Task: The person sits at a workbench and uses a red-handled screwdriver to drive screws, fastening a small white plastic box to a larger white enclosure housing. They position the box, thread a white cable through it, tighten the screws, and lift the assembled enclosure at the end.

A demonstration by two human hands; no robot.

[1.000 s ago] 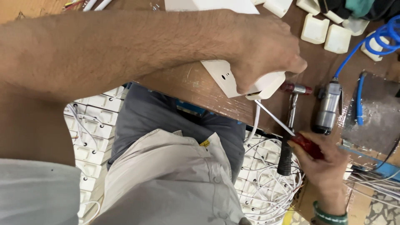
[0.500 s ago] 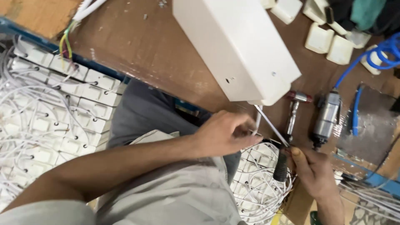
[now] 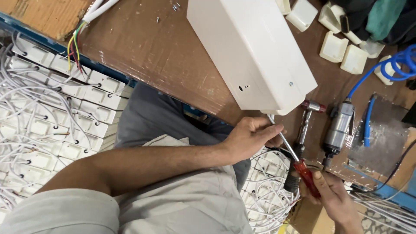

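At the near edge of the brown desk (image 3: 164, 56), the left hand (image 3: 253, 138) has come off the top of the long white plastic housing (image 3: 249, 47), which it covered a second ago, and now pinches the metal shaft of the red-handled screwdriver (image 3: 299, 167) just below the housing's end. The right hand (image 3: 331, 195) grips the red handle. The tip now meets the housing's underside, steadied by both hands. A small hammer (image 3: 305, 119) and an air tool (image 3: 338, 130) lie just beside.
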